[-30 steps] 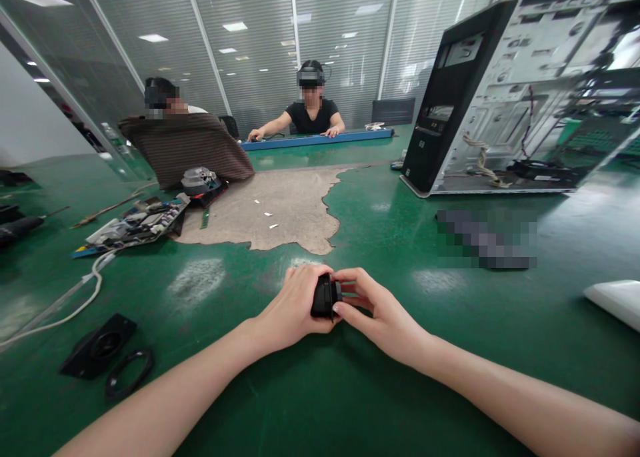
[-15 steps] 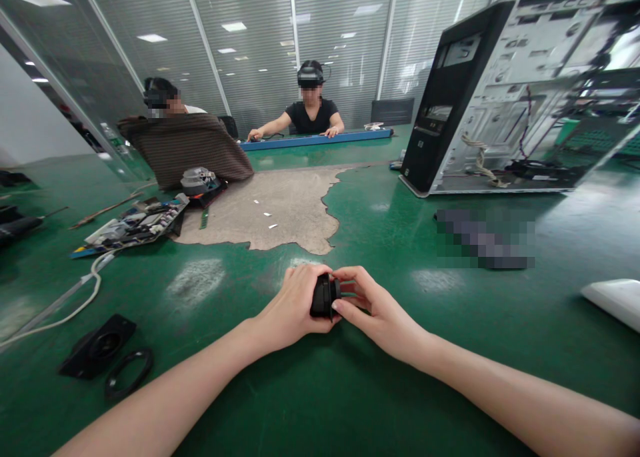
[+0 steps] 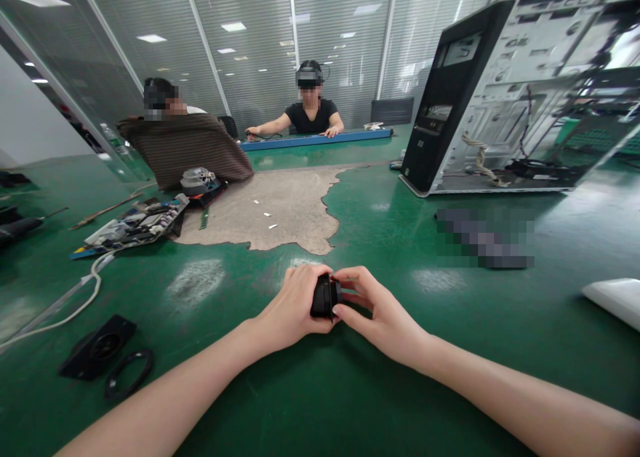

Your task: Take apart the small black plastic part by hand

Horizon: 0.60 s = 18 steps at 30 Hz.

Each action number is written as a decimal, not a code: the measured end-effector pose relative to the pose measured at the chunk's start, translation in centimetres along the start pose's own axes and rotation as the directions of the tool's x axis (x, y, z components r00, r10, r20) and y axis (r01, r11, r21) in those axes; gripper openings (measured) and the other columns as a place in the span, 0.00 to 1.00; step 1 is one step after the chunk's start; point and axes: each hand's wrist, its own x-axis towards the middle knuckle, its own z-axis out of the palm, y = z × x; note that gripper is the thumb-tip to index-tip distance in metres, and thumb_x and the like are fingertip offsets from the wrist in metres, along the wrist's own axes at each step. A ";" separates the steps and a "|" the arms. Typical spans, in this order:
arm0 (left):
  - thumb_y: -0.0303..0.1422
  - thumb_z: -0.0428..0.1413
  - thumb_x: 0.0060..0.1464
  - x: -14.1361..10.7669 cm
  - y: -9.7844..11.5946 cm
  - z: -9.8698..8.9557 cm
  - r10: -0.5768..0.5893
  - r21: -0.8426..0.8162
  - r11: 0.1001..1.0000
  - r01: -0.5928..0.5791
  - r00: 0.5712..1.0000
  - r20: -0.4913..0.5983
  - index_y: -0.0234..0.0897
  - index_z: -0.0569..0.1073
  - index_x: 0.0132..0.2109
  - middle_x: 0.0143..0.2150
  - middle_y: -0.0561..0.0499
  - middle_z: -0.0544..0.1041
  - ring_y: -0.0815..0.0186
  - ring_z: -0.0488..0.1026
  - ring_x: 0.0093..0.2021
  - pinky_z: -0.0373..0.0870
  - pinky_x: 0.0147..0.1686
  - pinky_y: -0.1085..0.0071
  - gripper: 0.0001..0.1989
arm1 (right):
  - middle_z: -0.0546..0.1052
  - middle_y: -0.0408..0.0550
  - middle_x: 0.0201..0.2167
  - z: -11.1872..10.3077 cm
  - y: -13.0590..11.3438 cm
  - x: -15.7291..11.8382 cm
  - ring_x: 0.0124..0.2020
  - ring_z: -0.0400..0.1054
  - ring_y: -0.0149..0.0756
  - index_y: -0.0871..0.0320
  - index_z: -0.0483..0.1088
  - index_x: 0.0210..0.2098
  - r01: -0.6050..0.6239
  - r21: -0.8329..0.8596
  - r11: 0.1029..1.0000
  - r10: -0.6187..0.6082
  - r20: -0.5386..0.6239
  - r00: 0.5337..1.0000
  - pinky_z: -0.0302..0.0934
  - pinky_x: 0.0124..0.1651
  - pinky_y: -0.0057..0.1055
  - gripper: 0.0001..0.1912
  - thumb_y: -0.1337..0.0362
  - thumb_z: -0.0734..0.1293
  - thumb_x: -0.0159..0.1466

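My left hand point(image 3: 298, 305) is wrapped round the body of a small black housing point(image 3: 321, 298), just above the green tabletop. A flat flange on the housing faces right, and a short round part sticks out beyond it. Thumb and fingertips of my right hand point(image 3: 377, 307) are closed round that round part from the right. The left palm hides the housing's far end. To the lower left lie a black square plate with a round opening point(image 3: 104, 345) and a separate black ring point(image 3: 129, 373).
A brown-grey bare patch point(image 3: 280, 207) with a ragged edge spreads ahead. Loose electronics point(image 3: 143, 222) and a white cable point(image 3: 83, 308) lie left. An opened computer case point(image 3: 465, 103) stands back right, near a blurred dark object point(image 3: 483, 240). A person point(image 3: 311, 113) sits behind a blue bar point(image 3: 320, 140).
My right fingers and the round end of the housing have shifted very slightly to the right. My left hand stays put. The person opposite moved a hand slightly to the left.
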 end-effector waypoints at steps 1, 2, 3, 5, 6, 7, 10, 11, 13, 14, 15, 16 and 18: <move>0.30 0.58 0.41 0.0 0.0 0.0 0.001 0.002 1.000 -0.001 1.000 0.001 0.39 0.55 0.49 0.44 0.48 0.65 0.59 0.63 0.42 0.58 0.42 0.62 0.28 | 0.64 0.46 0.44 0.0 -0.1 -0.1 0.49 0.62 0.34 0.53 0.59 0.45 0.026 -0.047 0.999 -0.026 -0.007 1.000 0.61 0.54 0.38 0.19 0.74 0.62 0.56; 0.30 0.58 0.40 0.0 0.0 0.0 0.004 0.002 1.000 -0.004 1.000 0.003 0.39 0.55 0.49 0.44 0.48 0.65 0.59 0.63 0.43 0.58 0.42 0.62 0.29 | 0.64 0.47 0.45 0.1 -0.3 -0.1 0.50 0.61 0.35 0.53 0.59 0.45 0.053 -0.092 0.994 -0.054 -0.012 0.998 0.60 0.55 0.38 0.20 0.75 0.62 0.55; 0.30 0.59 0.40 0.0 0.0 -0.1 0.006 -0.001 1.000 -0.006 1.000 0.004 0.39 0.55 0.49 0.44 0.48 0.65 0.59 0.63 0.43 0.58 0.43 0.62 0.29 | 0.64 0.47 0.45 0.1 -0.4 -0.1 0.50 0.60 0.36 0.53 0.60 0.44 0.075 -0.131 0.989 -0.078 -0.021 0.997 0.60 0.55 0.39 0.20 0.76 0.62 0.54; 0.30 0.59 0.40 0.0 0.0 -0.1 0.005 -0.010 1.000 -0.005 1.000 0.001 0.39 0.55 0.49 0.44 0.49 0.65 0.60 0.63 0.43 0.58 0.43 0.63 0.29 | 0.64 0.47 0.43 0.0 -0.4 -0.1 0.49 0.60 0.37 0.54 0.61 0.41 0.080 -0.158 0.984 -0.089 -0.050 0.995 0.61 0.54 0.39 0.17 0.75 0.62 0.54; 0.31 0.59 0.41 0.0 0.0 -0.1 0.001 -0.014 1.000 -0.001 1.000 -0.001 0.39 0.55 0.49 0.44 0.49 0.65 0.60 0.63 0.43 0.58 0.43 0.63 0.29 | 0.65 0.47 0.42 -0.1 -0.3 -0.1 0.49 0.61 0.37 0.54 0.61 0.40 0.062 -0.153 0.986 -0.076 -0.084 0.994 0.61 0.53 0.39 0.16 0.75 0.63 0.53; 0.31 0.59 0.41 0.0 -0.1 -0.1 -0.004 -0.017 1.000 0.004 1.000 -0.004 0.39 0.55 0.49 0.44 0.49 0.66 0.60 0.63 0.43 0.58 0.43 0.63 0.28 | 0.65 0.47 0.41 -0.3 -0.3 0.0 0.48 0.62 0.37 0.55 0.61 0.39 0.024 -0.137 0.990 -0.043 -0.142 0.989 0.61 0.52 0.40 0.14 0.73 0.63 0.54; 0.33 0.60 0.41 -0.1 -0.1 -0.1 -0.017 -0.023 1.000 0.017 1.000 -0.014 0.39 0.55 0.49 0.44 0.49 0.66 0.60 0.63 0.42 0.58 0.43 0.63 0.29 | 0.66 0.47 0.40 -0.6 -0.1 0.3 0.46 0.65 0.36 0.56 0.59 0.37 -0.111 0.003 0.994 0.109 -0.206 0.972 0.62 0.52 0.40 0.12 0.70 0.64 0.54; 0.33 0.60 0.41 -0.1 -0.1 0.0 -0.019 -0.025 1.000 0.019 1.000 -0.015 0.39 0.55 0.49 0.44 0.49 0.66 0.60 0.64 0.42 0.58 0.43 0.63 0.29 | 0.67 0.47 0.40 -0.7 -0.2 0.4 0.45 0.65 0.36 0.56 0.59 0.37 -0.149 0.059 0.987 0.157 -0.185 0.970 0.62 0.51 0.40 0.12 0.69 0.65 0.54; 0.33 0.59 0.41 -0.1 -0.1 0.0 -0.021 -0.025 0.999 0.021 1.000 -0.020 0.40 0.56 0.49 0.43 0.50 0.66 0.60 0.64 0.42 0.59 0.42 0.63 0.28 | 0.68 0.46 0.40 -0.6 -0.3 0.5 0.45 0.66 0.35 0.55 0.59 0.36 -0.199 0.151 0.968 0.217 -0.116 0.969 0.63 0.50 0.38 0.14 0.68 0.66 0.53; 0.33 0.59 0.41 -0.1 -0.1 0.0 -0.021 -0.023 1.000 0.021 1.000 -0.021 0.40 0.56 0.49 0.43 0.50 0.66 0.60 0.64 0.41 0.59 0.42 0.63 0.28 | 0.68 0.46 0.40 -0.5 -0.3 0.6 0.45 0.66 0.35 0.55 0.59 0.36 -0.208 0.183 0.961 0.226 -0.086 0.970 0.64 0.49 0.37 0.14 0.68 0.67 0.53; 0.33 0.59 0.41 -0.1 -0.1 0.1 -0.020 -0.020 1.000 0.019 0.999 -0.025 0.40 0.56 0.48 0.42 0.50 0.66 0.60 0.64 0.41 0.59 0.42 0.63 0.27 | 0.69 0.45 0.40 -0.3 -0.3 0.7 0.46 0.66 0.35 0.56 0.60 0.35 -0.206 0.205 0.957 0.224 -0.066 0.972 0.64 0.48 0.37 0.13 0.67 0.68 0.53; 0.33 0.59 0.41 -0.1 -0.1 0.1 -0.018 -0.017 1.000 0.017 0.999 -0.029 0.40 0.56 0.49 0.42 0.50 0.66 0.60 0.64 0.41 0.59 0.42 0.63 0.27 | 0.69 0.45 0.39 -0.2 -0.3 0.8 0.46 0.66 0.36 0.56 0.61 0.35 -0.200 0.218 0.955 0.217 -0.056 0.975 0.65 0.47 0.36 0.13 0.67 0.68 0.52; 0.32 0.58 0.42 -0.2 -0.2 0.1 -0.011 -0.014 1.000 0.010 0.999 -0.030 0.40 0.56 0.49 0.43 0.49 0.66 0.60 0.64 0.41 0.59 0.41 0.63 0.27 | 0.70 0.44 0.37 0.0 -0.3 1.1 0.45 0.66 0.37 0.56 0.62 0.33 -0.198 0.216 0.956 0.212 -0.045 0.976 0.65 0.45 0.36 0.13 0.65 0.69 0.51</move>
